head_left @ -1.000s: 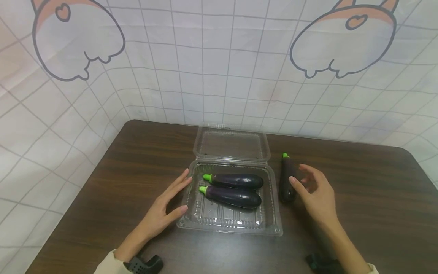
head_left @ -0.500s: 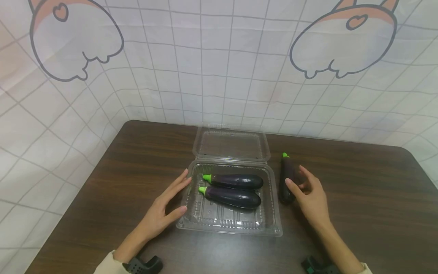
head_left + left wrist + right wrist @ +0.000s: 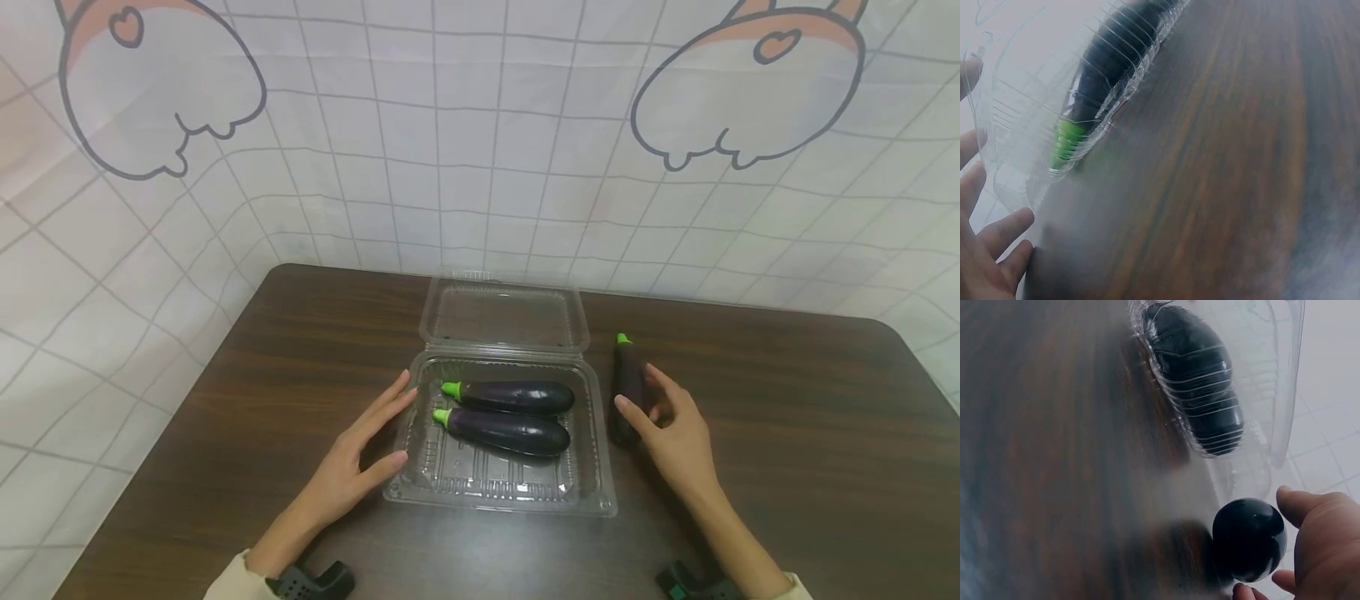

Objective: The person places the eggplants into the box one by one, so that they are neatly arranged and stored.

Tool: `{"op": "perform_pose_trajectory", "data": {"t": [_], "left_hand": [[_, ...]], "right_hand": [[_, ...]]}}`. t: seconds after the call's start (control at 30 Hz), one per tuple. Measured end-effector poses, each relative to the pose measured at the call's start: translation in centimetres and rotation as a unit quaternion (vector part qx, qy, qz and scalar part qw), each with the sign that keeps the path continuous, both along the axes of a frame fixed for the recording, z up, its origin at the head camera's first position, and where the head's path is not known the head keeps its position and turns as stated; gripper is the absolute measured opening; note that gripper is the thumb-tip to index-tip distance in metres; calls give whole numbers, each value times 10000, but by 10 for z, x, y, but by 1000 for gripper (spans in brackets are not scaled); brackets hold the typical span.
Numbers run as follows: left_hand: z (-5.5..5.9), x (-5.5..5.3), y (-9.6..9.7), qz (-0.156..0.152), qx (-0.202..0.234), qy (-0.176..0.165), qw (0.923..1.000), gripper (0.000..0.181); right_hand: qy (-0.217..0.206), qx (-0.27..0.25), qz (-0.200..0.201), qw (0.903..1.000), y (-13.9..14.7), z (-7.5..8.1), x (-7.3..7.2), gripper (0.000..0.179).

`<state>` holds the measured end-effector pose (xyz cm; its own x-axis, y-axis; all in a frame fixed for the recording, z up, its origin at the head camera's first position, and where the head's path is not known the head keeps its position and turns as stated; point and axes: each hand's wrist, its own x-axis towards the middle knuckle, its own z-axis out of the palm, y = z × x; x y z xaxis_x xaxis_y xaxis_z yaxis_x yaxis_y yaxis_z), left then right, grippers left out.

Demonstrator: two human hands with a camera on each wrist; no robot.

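A clear plastic clamshell container (image 3: pixel 498 506) lies with its lid folded back. Two dark purple eggplants, one farther (image 3: pixel 525 397) and one nearer (image 3: pixel 510 432), rest in it with green stem ends to the left. The left hand (image 3: pixel 341 471) is spread along the container's left side, fingertips at its rim. A third eggplant (image 3: pixel 628 375) lies on the table just right of the container, stem end away. Over its near half is the right hand (image 3: pixel 682 446), thumb on one side and bent fingers on the other. In the right wrist view the thumb (image 3: pixel 1294 503) shows slightly apart from the eggplant's rounded end (image 3: pixel 1249 540).
The dark wooden table (image 3: pixel 810 417) extends to both sides. The transparent lid (image 3: pixel 504 317) lies back toward a white grid-patterned cloth (image 3: pixel 465 150) behind the table. Dark wrist-worn devices show at the left wrist (image 3: pixel 315 579) and right wrist (image 3: pixel 693 583).
The right hand has moved left and closer around the third eggplant, its thumb passing across it. The left hand, container and eggplants have stayed in place.
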<state>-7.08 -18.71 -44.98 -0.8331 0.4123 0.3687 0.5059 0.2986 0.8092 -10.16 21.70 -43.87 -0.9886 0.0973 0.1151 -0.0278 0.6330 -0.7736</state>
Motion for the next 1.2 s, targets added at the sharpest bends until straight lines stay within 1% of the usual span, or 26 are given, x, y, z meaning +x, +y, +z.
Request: {"op": "perform_pose_trajectory", "data": {"t": [0.37, 0.5, 0.77, 1.0, 1.2], "left_hand": [[1, 0, 0, -19, 32, 20, 10000, 65], [1, -1, 0, -22, 28, 24, 10000, 65], [1, 0, 0, -19, 27, 30, 10000, 65], [3, -1, 0, -34, 60, 24, 10000, 66], [1, 0, 0, -48, 66, 20, 10000, 66]], "right_hand": [[-192, 81, 4, 9998, 0, 1, 1, 69], [-255, 90, -88, 9996, 0, 3, 2, 68], [-110, 94, -248, 9996, -4, 4, 2, 64], [-152, -116, -390, 9991, -4, 6, 2, 62], [-236, -292, -461, 9982, 0, 8, 1, 62]]}}
